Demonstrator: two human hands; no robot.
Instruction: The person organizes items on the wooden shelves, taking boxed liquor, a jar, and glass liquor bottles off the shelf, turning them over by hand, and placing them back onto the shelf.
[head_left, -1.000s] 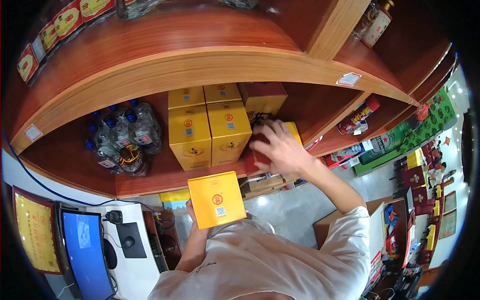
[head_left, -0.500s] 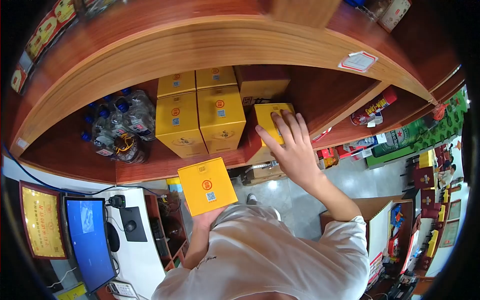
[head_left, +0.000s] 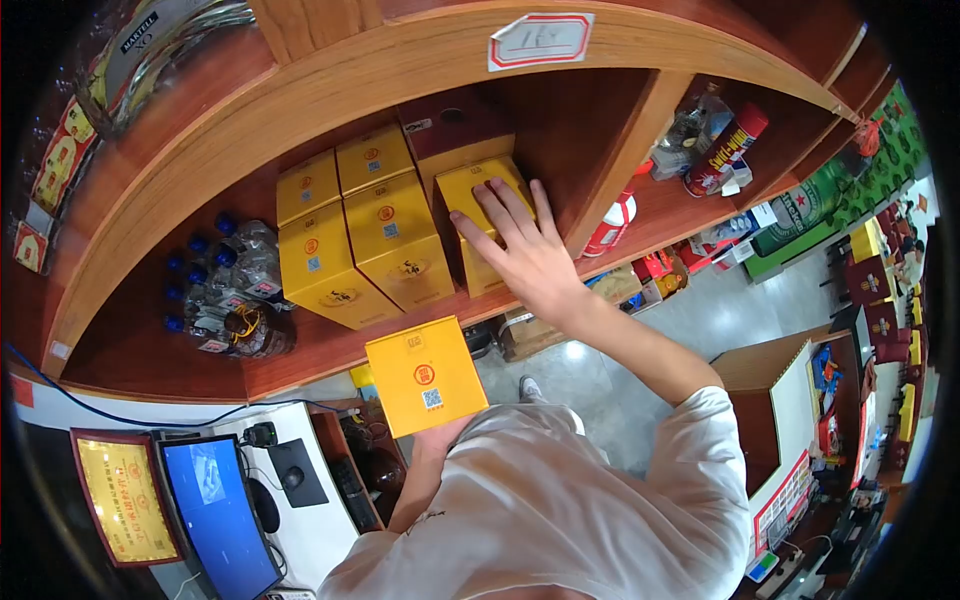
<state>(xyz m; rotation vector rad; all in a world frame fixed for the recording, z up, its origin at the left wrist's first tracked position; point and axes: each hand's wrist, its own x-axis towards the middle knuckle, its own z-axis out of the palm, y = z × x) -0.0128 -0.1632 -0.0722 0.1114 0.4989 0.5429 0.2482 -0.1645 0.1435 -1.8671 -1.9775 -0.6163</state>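
Note:
My left hand [head_left: 442, 437] is under a yellow box [head_left: 426, 377] in front of the shelf edge, its fingers mostly hidden by the box. My right hand [head_left: 525, 258] lies with spread fingers on the top and front of another yellow box [head_left: 476, 205], which stands on the shelf [head_left: 270, 375]. To the left of that box stand several more yellow boxes [head_left: 398, 240] in two rows, with a narrow gap between. A dark red and yellow box [head_left: 455, 130] is behind the touched one.
Several blue-capped bottles [head_left: 215, 290] stand at the shelf's left end. An upright divider [head_left: 630, 160] rises right of my right hand, with a red spray can [head_left: 725, 150] beyond it. A monitor [head_left: 220, 520] and a framed sign [head_left: 125, 497] are lower left.
My right hand came over the right-hand box, its fingers spreading on it, and that box now sits deeper on the shelf. The view has shifted. My left hand still holds its box.

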